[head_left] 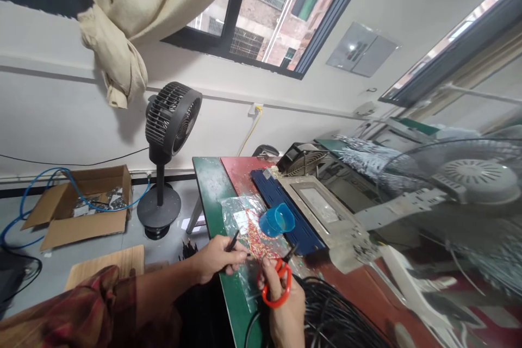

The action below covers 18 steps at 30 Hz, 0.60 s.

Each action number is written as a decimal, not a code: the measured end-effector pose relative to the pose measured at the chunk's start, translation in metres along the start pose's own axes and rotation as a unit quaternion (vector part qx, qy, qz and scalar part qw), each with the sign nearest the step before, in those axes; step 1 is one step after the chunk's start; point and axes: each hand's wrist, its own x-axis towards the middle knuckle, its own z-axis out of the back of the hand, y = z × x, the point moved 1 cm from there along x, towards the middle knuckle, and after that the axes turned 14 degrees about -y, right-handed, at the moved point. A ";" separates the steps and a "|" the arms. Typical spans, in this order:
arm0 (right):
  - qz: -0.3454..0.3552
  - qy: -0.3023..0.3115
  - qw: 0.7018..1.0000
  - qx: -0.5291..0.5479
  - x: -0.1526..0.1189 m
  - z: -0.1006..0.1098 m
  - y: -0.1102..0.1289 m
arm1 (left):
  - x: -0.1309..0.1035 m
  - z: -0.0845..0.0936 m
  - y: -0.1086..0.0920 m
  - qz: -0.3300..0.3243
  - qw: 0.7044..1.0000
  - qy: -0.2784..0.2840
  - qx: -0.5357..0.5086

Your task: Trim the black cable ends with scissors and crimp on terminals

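Note:
My left hand (222, 256) is closed on a thin black piece, whose tip sticks up past the fingers, over the left edge of the green table. Close beside it on the right, my right hand (281, 299) holds scissors with orange-red handles (281, 300); their dark blades point up and to the right. Past both hands, small red and yellow pieces (256, 236) are spread on a clear plastic bag (232, 209). A blue cup (277, 221) stands beside them. Black cables (334, 315) lie right of my right hand.
A dark blue tray (281, 206) and a beige metal machine (316, 201) lie beyond the cup. A white fan (473, 179) stands at the right. On the floor at left are a black fan (167, 125) and an open cardboard box (85, 228).

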 end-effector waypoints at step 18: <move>0.717 0.061 0.655 -0.230 -0.011 -0.003 -0.023 | 0.005 -0.001 0.011 0.193 0.958 0.004 -0.211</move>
